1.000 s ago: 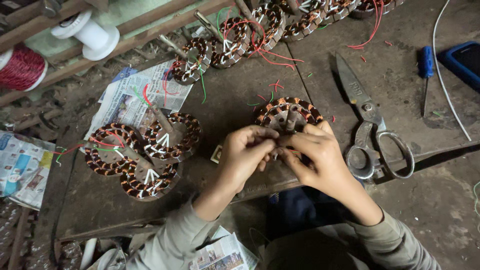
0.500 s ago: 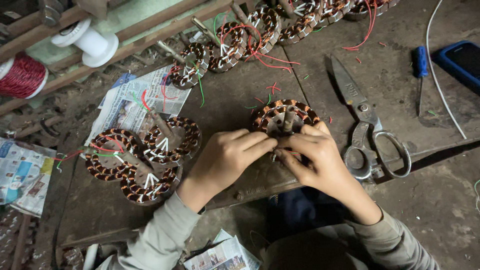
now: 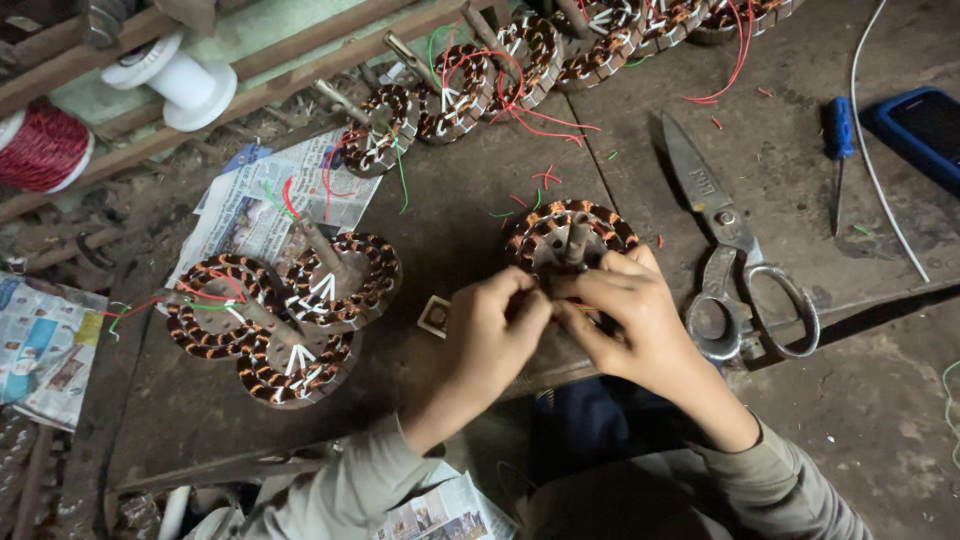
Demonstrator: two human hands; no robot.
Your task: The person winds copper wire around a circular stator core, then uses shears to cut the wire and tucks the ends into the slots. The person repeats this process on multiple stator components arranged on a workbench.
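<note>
A copper-wound stator (image 3: 570, 235) lies on the dark counter (image 3: 470, 200) just beyond the hands, its near edge under the fingertips. The left hand (image 3: 497, 322) and right hand (image 3: 625, 315) meet there, pinched on something too small to tell, perhaps its wire ends. Three wound stators (image 3: 285, 315) lie stacked to the left, a row (image 3: 520, 50) at the back; large scissors (image 3: 735, 255) rest just right.
</note>
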